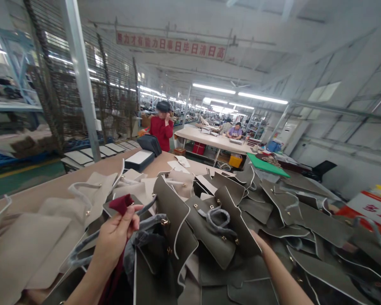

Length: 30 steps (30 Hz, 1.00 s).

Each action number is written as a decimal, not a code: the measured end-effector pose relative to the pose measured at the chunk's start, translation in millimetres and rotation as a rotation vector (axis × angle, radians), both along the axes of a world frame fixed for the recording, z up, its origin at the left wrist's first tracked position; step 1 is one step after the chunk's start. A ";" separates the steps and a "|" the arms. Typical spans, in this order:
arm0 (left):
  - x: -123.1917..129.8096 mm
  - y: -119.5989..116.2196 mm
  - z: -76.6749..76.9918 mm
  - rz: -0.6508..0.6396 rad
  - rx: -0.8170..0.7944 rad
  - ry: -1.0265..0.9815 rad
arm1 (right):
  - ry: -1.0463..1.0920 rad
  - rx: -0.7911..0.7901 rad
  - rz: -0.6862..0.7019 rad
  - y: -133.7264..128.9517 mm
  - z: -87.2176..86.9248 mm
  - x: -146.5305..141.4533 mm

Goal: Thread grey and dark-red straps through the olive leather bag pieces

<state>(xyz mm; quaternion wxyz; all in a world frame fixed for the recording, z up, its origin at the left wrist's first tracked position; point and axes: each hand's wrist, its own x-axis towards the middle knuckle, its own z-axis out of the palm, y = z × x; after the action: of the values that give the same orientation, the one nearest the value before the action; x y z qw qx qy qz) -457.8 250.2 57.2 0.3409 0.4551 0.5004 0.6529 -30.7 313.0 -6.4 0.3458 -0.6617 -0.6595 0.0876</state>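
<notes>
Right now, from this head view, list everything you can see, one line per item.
olive-grey handbag panels: many, white-edged, heaped front and right
beige handbag panels: many, beige, heaped front left
black bag: one, black, on the table beyond
green board: one, green, right of the heap
standing person: one, red top, past the table
seated person: one, purple top, at the far table
banner: one, red, overhead
maroon cloth: one, dark red, in the left hand
left hand: one, front left
right hand: one, at the panels' edge

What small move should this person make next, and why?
Probably lift the dark red fabric a little clear of the pile. The left hand already pinches it up, and the olive handbag panels crowd beneath it, while the right hand sits at their edge, seemingly free to steady them.
</notes>
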 end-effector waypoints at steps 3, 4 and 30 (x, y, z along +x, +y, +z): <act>0.7 -0.2 0.1 -0.006 -0.018 0.038 | 0.100 0.020 -0.151 6.9 13.7 19.0; 2.9 0.0 0.0 -0.012 -0.024 0.046 | 0.127 0.045 -0.213 7.4 22.7 22.8; 36.9 -0.4 -5.8 -0.278 -0.030 0.263 | 0.800 0.118 0.147 41.4 158.0 -91.8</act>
<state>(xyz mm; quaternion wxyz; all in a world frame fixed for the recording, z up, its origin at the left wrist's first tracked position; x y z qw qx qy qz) -420.9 249.8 51.5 0.3663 0.5963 0.4826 0.5267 -122.6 354.4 151.7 0.6051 -0.5056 -0.5223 0.3247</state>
